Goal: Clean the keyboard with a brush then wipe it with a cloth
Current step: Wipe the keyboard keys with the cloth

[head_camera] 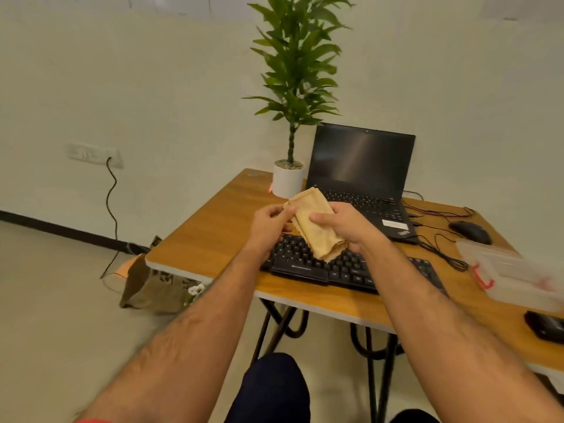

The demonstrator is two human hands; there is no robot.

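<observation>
A folded tan cloth [314, 227] is held in the air above the black keyboard [308, 264], which lies on the wooden table [213, 233]. My right hand [348, 224] grips the cloth around its middle. My left hand [268, 224] pinches the cloth's upper left corner. My forearms hide parts of the keyboard's left end and middle. No brush is in sight.
An open black laptop [363, 178] stands behind the keyboard, a potted plant [288, 178] to its left. A black mouse [471, 232] and cables lie at the right. A clear plastic box [515, 276] and a dark object [546, 329] sit at the right edge. A brown bag [149, 288] is on the floor.
</observation>
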